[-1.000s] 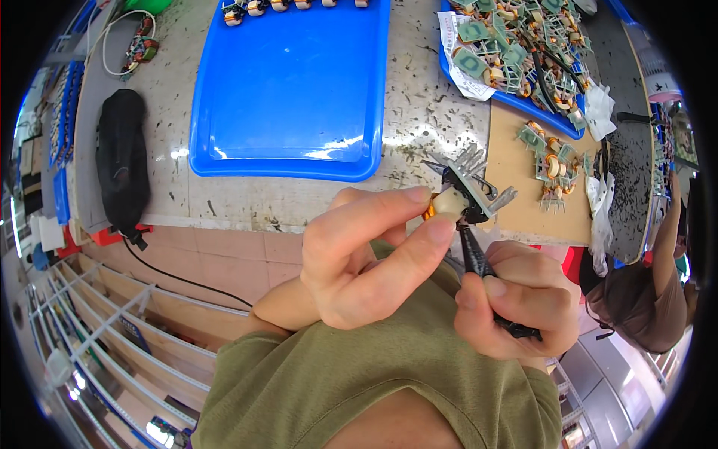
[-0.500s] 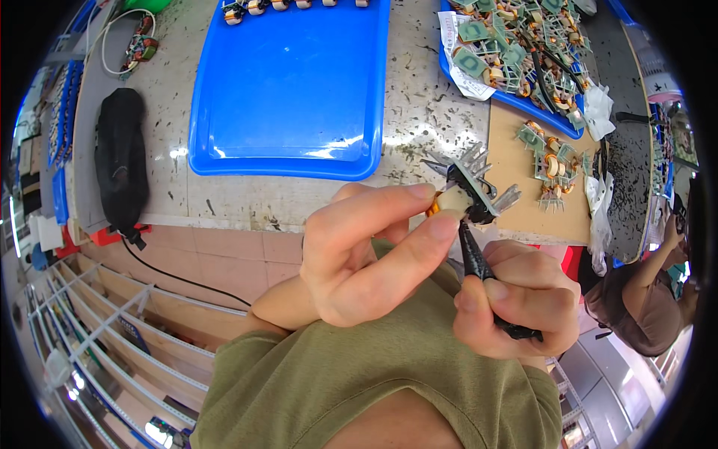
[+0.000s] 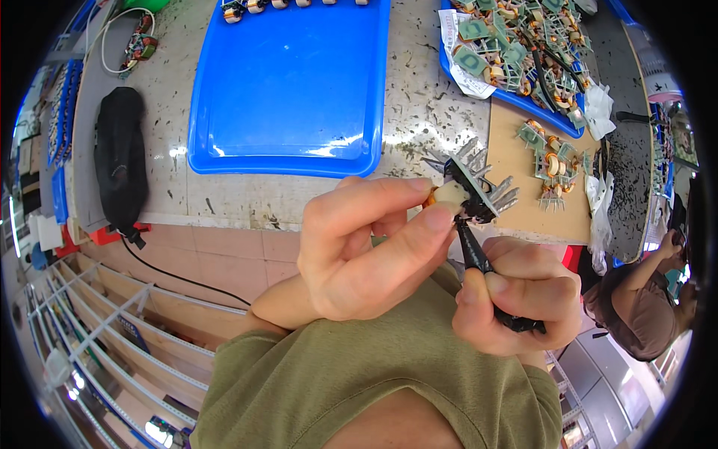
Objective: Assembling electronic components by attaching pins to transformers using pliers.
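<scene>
My left hand point(image 3: 366, 254) pinches a small coil board point(image 3: 473, 187) between thumb and forefinger. It has a cream body, some copper winding, long metal pins pointing away from me and black stuff along its edge. In my right hand point(image 3: 523, 299) is a black tapered squeeze bag point(image 3: 471, 248), shiny and crinkled, gripped between thumb and curled fingers. Its narrow tip touches or nearly touches the underside of the board by the black stuff. Fingers hide part of the coil.
A blue tray point(image 3: 288, 112) bears a row of coils along its far side. At far right, a second blue tray point(image 3: 550, 120) is heaped with coil boards. More boards point(image 3: 555, 161) lie on brown cardboard point(image 3: 516, 213). A long black bag point(image 3: 121, 161) lies left; a co-worker point(image 3: 636, 314) is at right.
Both hands have shifted very slightly, and the board has tilted a little. The squeeze bag's tip stays at the board's underside.
</scene>
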Tool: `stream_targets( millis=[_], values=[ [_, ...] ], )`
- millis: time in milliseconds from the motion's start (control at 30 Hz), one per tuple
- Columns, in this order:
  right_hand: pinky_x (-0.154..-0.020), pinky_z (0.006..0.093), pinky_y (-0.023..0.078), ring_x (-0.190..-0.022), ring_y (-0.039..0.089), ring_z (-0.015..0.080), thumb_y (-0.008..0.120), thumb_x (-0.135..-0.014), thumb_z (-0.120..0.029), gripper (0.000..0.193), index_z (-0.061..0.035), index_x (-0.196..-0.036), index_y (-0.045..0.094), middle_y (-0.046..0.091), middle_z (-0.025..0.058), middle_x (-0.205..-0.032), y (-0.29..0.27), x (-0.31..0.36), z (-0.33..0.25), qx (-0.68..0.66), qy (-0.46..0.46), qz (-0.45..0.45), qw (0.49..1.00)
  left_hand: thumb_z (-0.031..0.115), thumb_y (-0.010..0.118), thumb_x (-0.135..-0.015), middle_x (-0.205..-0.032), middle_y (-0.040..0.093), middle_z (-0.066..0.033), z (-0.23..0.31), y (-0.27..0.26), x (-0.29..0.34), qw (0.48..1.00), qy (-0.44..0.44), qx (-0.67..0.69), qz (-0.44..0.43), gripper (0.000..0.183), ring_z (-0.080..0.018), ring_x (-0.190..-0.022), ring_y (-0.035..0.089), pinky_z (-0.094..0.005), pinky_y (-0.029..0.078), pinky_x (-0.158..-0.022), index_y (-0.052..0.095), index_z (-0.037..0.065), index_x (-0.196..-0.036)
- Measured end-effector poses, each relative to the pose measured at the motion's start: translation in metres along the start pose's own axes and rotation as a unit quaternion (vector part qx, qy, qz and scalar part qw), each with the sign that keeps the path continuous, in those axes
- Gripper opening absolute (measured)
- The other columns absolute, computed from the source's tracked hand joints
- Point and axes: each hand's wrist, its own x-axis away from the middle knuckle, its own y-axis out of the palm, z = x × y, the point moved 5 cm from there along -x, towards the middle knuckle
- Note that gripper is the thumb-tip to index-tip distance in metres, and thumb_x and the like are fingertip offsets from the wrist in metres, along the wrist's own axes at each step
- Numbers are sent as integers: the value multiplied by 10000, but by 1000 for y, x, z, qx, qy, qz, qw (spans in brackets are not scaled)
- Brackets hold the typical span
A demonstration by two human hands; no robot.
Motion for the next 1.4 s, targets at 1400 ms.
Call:
stream_targets(
  millis=[1400],
  values=[
    [-369, 250, 372, -402, 452, 118, 612, -578, 140, 287, 10, -724, 402, 465, 102, -532, 5, -14, -12, 107, -6, -96, 990, -21, 609, -597, -937, 495, -128, 10, -10, -12, 919, 259, -136, -265, 238, -134, -552, 401, -208, 281, -386, 561, 52, -818]
  ],
)
